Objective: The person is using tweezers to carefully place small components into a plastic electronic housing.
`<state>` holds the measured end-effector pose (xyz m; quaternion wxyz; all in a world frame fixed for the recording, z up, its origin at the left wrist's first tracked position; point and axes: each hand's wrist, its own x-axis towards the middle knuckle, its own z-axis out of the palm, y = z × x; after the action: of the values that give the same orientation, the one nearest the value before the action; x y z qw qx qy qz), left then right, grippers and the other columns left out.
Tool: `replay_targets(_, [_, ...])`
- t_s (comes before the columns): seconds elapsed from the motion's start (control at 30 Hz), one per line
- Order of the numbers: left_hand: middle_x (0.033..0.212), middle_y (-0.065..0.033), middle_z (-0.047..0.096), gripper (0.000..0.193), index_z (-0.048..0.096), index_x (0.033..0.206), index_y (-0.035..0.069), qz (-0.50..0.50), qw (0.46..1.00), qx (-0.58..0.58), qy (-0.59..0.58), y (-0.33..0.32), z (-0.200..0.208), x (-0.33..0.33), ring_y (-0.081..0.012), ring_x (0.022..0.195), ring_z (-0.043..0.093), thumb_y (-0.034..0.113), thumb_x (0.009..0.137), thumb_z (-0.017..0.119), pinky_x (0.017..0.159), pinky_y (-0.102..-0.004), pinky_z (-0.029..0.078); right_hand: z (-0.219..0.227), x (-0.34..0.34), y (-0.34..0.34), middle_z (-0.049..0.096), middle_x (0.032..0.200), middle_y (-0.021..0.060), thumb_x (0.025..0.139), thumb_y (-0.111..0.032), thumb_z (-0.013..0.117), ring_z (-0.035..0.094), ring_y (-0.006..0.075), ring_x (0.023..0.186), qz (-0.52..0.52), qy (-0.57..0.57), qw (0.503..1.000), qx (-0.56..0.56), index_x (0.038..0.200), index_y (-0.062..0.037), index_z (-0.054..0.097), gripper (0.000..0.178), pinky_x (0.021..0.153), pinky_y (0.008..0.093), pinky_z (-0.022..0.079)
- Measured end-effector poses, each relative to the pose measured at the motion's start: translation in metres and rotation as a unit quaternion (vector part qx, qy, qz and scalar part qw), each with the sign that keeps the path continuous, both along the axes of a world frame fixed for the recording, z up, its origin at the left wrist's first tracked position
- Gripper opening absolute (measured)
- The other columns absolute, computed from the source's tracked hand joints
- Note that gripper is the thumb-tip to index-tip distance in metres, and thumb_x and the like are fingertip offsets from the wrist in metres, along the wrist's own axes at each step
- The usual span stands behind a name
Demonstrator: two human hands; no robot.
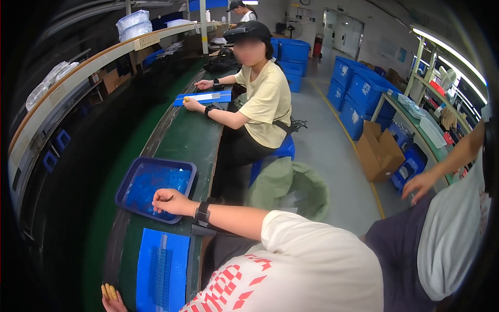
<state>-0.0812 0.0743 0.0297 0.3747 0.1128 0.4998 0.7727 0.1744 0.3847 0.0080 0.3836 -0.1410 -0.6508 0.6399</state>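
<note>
My right hand is closed around a thin dark tool, mostly hidden by the fingers. It hangs over the near side of a dark blue tray that holds shiny blue pieces or film. Down at the lower left edge, my left hand lies at the bench's dark border, fingers stretched out with yellow covers on the tips, holding nothing visible. Between my left hand and my body is a flat blue board. On it rests a clear strip with a ladder-like row of small parts.
Across the tray, a seated co-worker handles a white strip on a blue board. An open green bag stands beside the bench. Another person's hand is at the right, near a cardboard box and blue bins.
</note>
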Motion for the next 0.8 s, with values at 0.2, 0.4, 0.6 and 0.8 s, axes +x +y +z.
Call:
replay_targets(0.2, [0.131, -0.0157, 0.026, 0.051, 0.025, 0.126, 0.0, 0.011, 1.0, -0.005, 0.008, -0.0076, 0.0017, 0.0067, -0.0265, 0.121, 0.026, 0.023, 0.082, 0.036, 0.1, -0.0392, 0.019, 0.0011, -0.0022, -0.0063, 0.057, 0.069, 0.0045, 0.08, -0.01, 0.05, 0.054, 0.0096, 0.063, -0.005, -0.005, 1.0, 0.001, 0.075, -0.0028, 0.049, 0.009, 0.059, 0.0213, 0.043])
replay_targets(0.4, [0.131, -0.0153, 0.027, 0.049, 0.028, 0.125, 0.0, 0.005, 1.0, -0.012, 0.018, -0.0036, 0.0064, 0.0098, -0.0263, 0.121, 0.026, 0.022, 0.082, 0.036, 0.1, -0.0391, 0.019, -0.0012, -0.0014, -0.0048, 0.056, 0.065, 0.0051, 0.079, -0.01, 0.05, 0.054, 0.0103, 0.059, -0.016, 0.028, 0.999, 0.001, 0.073, -0.0024, 0.048, 0.01, 0.054, 0.0218, 0.043])
replay_targets(0.6, [0.13, -0.0156, 0.027, 0.048, 0.028, 0.125, 0.0, 0.012, 1.0, -0.006, 0.013, -0.0039, 0.0074, 0.0103, -0.026, 0.121, 0.026, 0.021, 0.082, 0.036, 0.101, -0.0386, 0.019, 0.0034, -0.0011, -0.0059, 0.057, 0.068, 0.0043, 0.08, -0.009, 0.05, 0.054, 0.0096, 0.062, -0.008, 0.002, 1.0, 0.004, 0.074, -0.0022, 0.049, 0.009, 0.057, 0.0213, 0.043])
replay_targets(0.8, [0.13, -0.016, 0.027, 0.048, 0.028, 0.125, -0.001, 0.027, 1.0, -0.004, -0.004, -0.0032, 0.0087, 0.0113, -0.0257, 0.121, 0.025, 0.02, 0.082, 0.035, 0.101, -0.0384, 0.018, 0.0014, -0.0007, -0.0055, 0.057, 0.068, 0.0044, 0.08, -0.01, 0.05, 0.054, 0.0099, 0.062, -0.007, -0.003, 1.0, 0.009, 0.075, -0.0024, 0.049, 0.009, 0.058, 0.0215, 0.043])
